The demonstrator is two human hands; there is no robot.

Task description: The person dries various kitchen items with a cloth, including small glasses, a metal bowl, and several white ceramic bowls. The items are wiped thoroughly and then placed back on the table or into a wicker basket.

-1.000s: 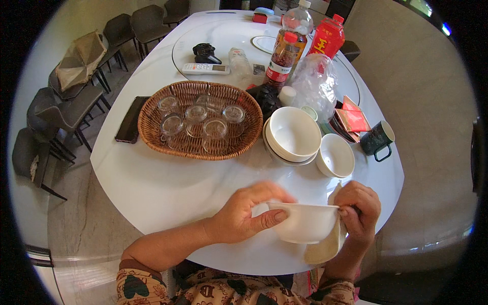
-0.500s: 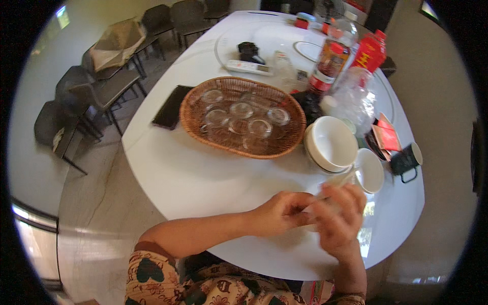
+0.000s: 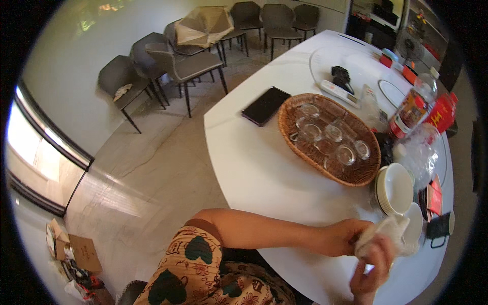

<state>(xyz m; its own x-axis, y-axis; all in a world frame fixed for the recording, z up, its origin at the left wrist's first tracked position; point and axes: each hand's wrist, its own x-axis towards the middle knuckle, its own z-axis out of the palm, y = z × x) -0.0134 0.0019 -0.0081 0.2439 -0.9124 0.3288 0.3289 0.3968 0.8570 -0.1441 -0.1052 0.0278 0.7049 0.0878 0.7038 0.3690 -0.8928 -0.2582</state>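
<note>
A cream cloth is bunched between my hands over the near right part of the white table. My left hand is closed at the cloth's left side; its fingertips and whatever they grip are hidden by the cloth. My right hand, smeared by motion, presses the cloth from the near side with curled fingers. Just beyond the cloth stands a stack of white bowls, with another white bowl beside it. Farther off, an oval wicker basket holds several upturned clear glass cups.
A black phone lies left of the basket on the white table. Bottles, a red carton, a clear plastic bag and a dark mug stand right. Grey chairs line the wall; a cardboard box sits lower left.
My view has swung left, so the table and basket now appear farther right. The cloth shows more fully between my hands, and my right hand has dropped lower against it.
</note>
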